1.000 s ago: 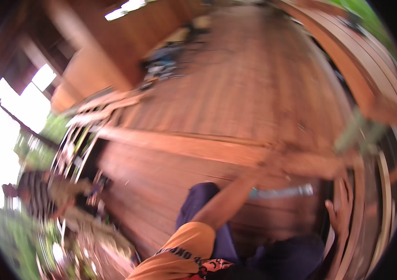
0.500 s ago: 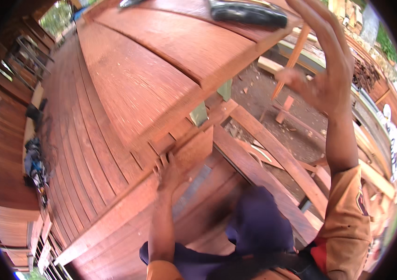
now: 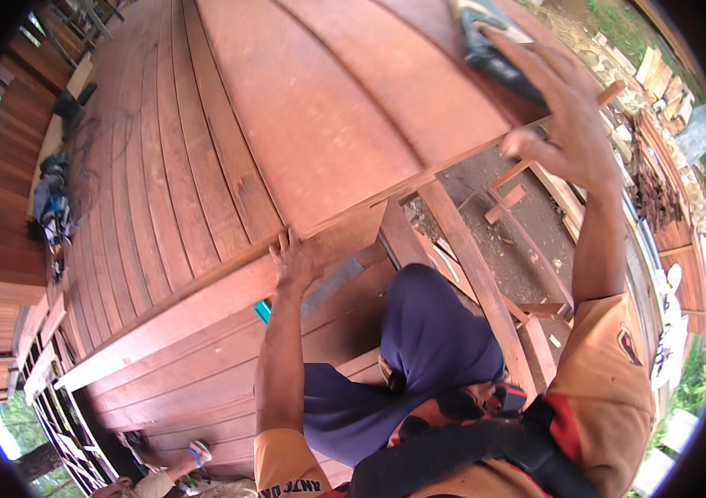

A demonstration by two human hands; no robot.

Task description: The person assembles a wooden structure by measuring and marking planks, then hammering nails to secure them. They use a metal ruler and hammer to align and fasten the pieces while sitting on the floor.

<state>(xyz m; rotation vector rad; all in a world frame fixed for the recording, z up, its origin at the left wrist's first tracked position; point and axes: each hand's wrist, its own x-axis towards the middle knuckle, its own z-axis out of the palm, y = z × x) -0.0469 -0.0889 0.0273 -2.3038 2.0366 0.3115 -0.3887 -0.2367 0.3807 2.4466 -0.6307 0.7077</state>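
My left hand (image 3: 293, 261) rests with its fingers over the edge of the reddish wooden deck (image 3: 154, 249), beside the corner of a raised top of wide planks (image 3: 320, 124). My right hand (image 3: 565, 124) is at the far right corner of that top. Its fingers stretch over a black-bodied tool (image 3: 498, 62) lying on the planks, and its thumb stands apart. Whether the fingers touch the tool I cannot tell; its exact kind is blurred. A short board (image 3: 345, 236) sits below the top's near edge, next to my left hand.
My bent knee in dark blue trousers (image 3: 436, 324) is below the top. Open wooden framing (image 3: 473, 266) stands over bare ground on the right. A small teal thing (image 3: 262, 311) shows behind my left forearm. Another person's arm (image 3: 183, 466) is at lower left; bags (image 3: 52, 203) lie along the deck's far left.
My view has shifted, so the plank top is seen more from above and its green supports are hidden. My right hand has come down onto or close over the black tool. My left hand stays at the edge.
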